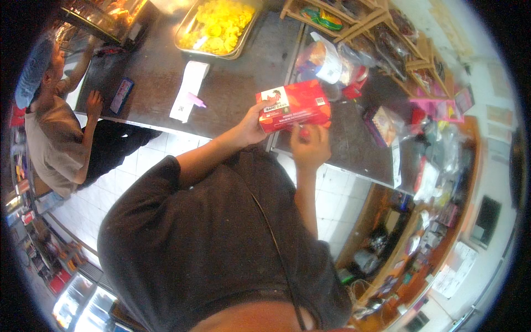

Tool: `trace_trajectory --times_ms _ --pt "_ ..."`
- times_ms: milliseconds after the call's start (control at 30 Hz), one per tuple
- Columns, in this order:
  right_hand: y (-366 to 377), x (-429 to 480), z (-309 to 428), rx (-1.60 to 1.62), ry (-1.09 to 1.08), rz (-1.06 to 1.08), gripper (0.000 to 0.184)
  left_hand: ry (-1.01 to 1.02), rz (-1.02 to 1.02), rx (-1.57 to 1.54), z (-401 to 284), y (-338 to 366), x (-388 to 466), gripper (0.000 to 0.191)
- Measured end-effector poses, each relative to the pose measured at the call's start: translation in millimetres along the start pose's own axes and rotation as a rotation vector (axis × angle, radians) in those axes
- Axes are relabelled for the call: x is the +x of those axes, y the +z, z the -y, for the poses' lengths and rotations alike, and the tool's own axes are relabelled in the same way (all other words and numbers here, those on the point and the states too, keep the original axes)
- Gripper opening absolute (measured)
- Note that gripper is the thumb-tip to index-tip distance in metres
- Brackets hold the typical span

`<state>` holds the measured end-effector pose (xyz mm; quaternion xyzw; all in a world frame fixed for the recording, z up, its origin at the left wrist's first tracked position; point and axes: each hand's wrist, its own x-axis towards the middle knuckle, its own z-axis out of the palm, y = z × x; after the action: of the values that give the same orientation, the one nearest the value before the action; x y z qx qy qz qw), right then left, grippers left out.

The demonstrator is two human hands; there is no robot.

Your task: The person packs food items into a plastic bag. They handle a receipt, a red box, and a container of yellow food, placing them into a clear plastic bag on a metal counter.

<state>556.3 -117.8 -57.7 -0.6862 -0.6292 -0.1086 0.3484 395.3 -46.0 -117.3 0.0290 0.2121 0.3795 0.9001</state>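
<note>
A red cardboard food box (298,106) with a white printed panel and orange shapes is held up above the counter's front edge. My left hand (259,122) grips its left end, with the thumb lying over the printed face. Under the box's lower edge is my right hand (310,145), its fingers curled around a small red piece (304,133). Whether that piece is a flap of the box or a separate thing, I cannot tell. Part of it is hidden by the fingers.
On the dark counter (153,95) lie a paper slip (188,93), a pink marker (196,100) and a blue-edged case (122,96). A metal tray (234,54) holds yellow food. Bagged goods (321,62) stand before a wooden rack (369,25). A co-worker in a hairnet (54,137) leans at the left.
</note>
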Motion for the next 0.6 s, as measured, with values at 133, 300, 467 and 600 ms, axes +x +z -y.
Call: trace_trajectory --times_ms 133,300,467,600 --pt "8.3 -4.4 -9.1 -0.220 -0.157 -0.036 0.016 0.000 -0.014 -0.008 0.8 8.9 -1.7 0.048" --pt "2.6 3.1 -14.6 -0.197 -0.245 0.204 0.014 0.034 -0.034 0.019 1.1 18.5 0.6 0.048" --pt "5.1 5.4 -29.0 -0.355 -0.599 0.240 0.015 0.030 -0.194 0.080 -6.2 33.2 -3.3 0.048" --pt "18.4 -13.9 -34.1 -0.379 -0.517 0.416 0.020 0.025 -0.156 0.107 -10.5 40.0 -4.2 0.047"
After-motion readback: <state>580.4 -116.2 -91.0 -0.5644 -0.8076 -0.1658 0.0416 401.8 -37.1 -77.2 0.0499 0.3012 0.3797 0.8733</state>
